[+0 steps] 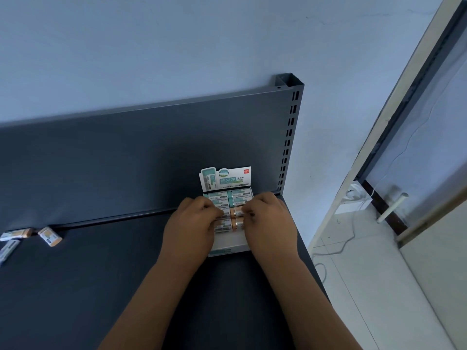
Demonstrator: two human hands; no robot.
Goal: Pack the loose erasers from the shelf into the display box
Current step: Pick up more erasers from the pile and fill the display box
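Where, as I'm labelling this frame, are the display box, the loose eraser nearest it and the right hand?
display box (226, 179): head view, its upright header card.
nearest loose eraser (50, 236): head view, its printed sleeve.
right hand (271, 221): head view, back of the hand.

The left forearm and the right forearm, both bare, are reaching from the near edge of the shelf toward its far right corner, converging as they go. The left hand is lying palm down with knuckles raised, its fingers curling downward and to the right. The right hand is sitting just beside it, also palm down, its fingers bending leftward. The two sets of fingertips are nearly meeting. Whether either hand is gripping anything cannot be told.
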